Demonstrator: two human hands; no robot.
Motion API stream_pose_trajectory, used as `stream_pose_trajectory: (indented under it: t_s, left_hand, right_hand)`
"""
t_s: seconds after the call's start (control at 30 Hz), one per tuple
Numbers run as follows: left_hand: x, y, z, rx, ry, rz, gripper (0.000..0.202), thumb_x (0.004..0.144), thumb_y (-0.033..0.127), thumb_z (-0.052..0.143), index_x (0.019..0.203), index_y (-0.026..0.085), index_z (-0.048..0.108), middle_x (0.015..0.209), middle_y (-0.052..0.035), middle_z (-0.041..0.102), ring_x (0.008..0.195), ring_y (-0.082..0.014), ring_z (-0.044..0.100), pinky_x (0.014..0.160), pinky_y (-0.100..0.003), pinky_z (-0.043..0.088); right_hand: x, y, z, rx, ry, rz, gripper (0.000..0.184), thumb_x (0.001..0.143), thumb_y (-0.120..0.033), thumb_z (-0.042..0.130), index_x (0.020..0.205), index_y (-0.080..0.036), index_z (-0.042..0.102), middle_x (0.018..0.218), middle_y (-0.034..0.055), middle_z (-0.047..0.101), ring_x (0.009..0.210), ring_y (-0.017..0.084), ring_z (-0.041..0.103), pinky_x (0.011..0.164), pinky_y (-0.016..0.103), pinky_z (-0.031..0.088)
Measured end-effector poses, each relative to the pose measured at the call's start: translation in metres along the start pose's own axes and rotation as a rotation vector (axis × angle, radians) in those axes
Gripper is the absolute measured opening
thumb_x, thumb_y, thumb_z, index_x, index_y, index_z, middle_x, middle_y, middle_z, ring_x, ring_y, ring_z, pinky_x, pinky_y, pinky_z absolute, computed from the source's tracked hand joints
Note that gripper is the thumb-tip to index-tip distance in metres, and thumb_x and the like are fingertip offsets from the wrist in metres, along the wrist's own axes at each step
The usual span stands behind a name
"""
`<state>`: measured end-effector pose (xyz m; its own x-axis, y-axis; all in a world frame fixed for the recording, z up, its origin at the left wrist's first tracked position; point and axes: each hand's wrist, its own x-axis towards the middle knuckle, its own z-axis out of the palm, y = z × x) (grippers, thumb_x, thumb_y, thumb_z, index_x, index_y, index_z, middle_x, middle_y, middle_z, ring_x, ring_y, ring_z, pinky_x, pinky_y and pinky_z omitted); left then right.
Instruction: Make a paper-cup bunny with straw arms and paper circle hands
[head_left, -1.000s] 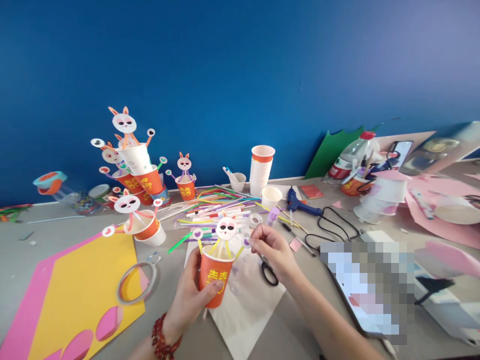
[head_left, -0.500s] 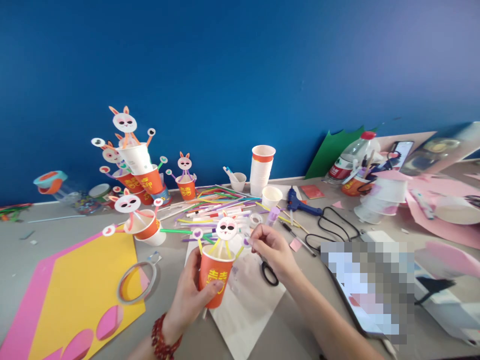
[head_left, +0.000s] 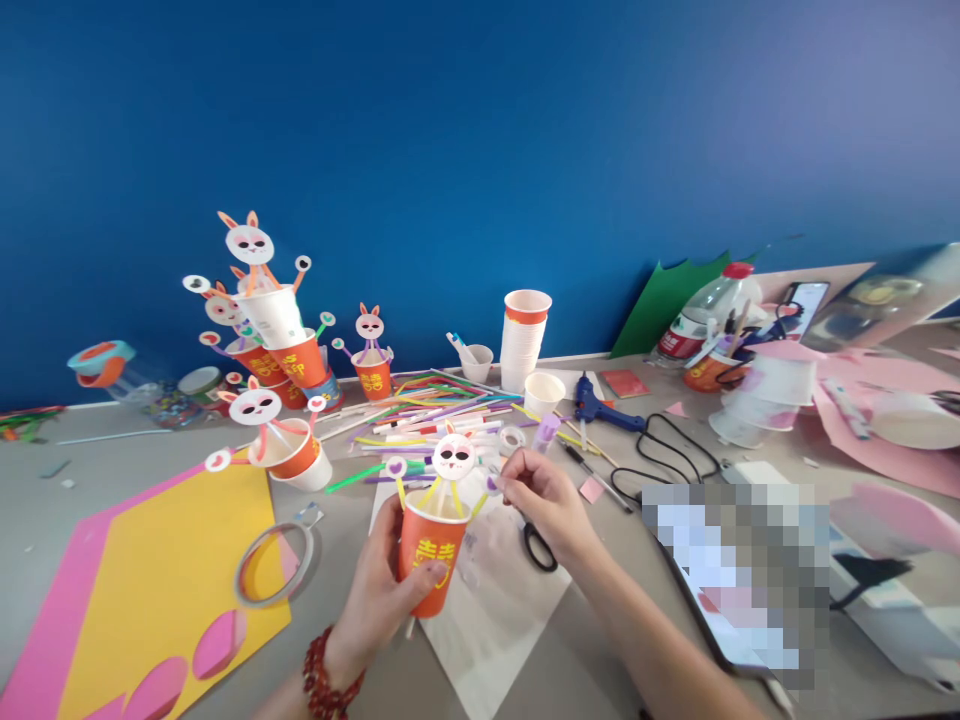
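My left hand (head_left: 379,580) is wrapped round a red paper cup (head_left: 433,560) with yellow lettering, held upright above a white sheet (head_left: 499,610). A white rabbit face (head_left: 454,457) on yellow stems rises from the cup. Beside the face, a white disc with a purple heart (head_left: 396,468) tops a yellow stem on the left. At the matching right disc (head_left: 493,481), my right hand (head_left: 546,500) pinches the edge with thumb and forefinger. Black-handled scissors (head_left: 540,547) lie partly hidden beneath my right hand. A bright green stick (head_left: 352,480) lies left of the cup.
Other rabbit cups (head_left: 289,450) stand at the left, some stacked. Coloured sticks and markers (head_left: 442,400) lie behind my hands. A tape roll (head_left: 274,565) rests on yellow paper (head_left: 172,540). To the right are a blue glue gun (head_left: 604,408), its black cord and a phone (head_left: 720,590).
The green stick's left end has swung down towards me, off the rabbit cup at the left. Both hands and the held cup stay nearly still.
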<state>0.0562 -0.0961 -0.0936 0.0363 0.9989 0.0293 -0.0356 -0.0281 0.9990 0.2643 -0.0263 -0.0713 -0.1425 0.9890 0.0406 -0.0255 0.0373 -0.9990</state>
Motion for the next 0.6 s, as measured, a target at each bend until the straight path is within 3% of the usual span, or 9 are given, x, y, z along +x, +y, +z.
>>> stream_pose_trajectory:
  t_s: [0.6]
  left_hand:
    - [-0.0007, -0.0017, -0.001, 0.034, -0.021, 0.0, 0.062, 0.079, 0.034, 0.071, 0.131, 0.021, 0.041, 0.131, -0.0111, 0.058, 0.113, -0.0268, 0.062, 0.092, -0.034, 0.054]
  right_hand:
    - [-0.0022, 0.0053, -0.0015, -0.246, 0.025, -0.212, 0.014, 0.08, -0.023, 0.061, 0.069, -0.02, 0.053, 0.064, -0.0013, 0.057, 0.058, 0.013, 0.052, 0.054, 0.024, 0.04]
